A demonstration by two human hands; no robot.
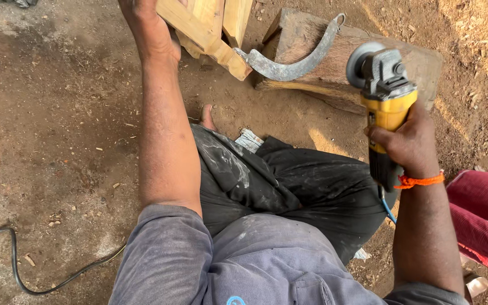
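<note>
- Bare, reddish-brown dirt ground spreads under you, strewn with wood chips, and you sit on it with your dark trousers folded in front of you.
- Your left hand reaches forward to the top edge of the view and presses on a pale wooden frame; whether its fingers curl round the wood is cut off, so you cannot tell.
- From the end of that frame a curved grey metal blade juts out to the right, lying across a rough wooden block that rests on the ground.
- Your right hand, with an orange thread at the wrist, is clenched round the body of a yellow and black angle grinder.
- You hold the grinder upright, its grey head and disc uppermost, just right of the blade's tip and above the block, apart from the blade.
- A black cable loops over the dirt at lower left.
- Red cloth belonging to another person shows at the right edge.
</note>
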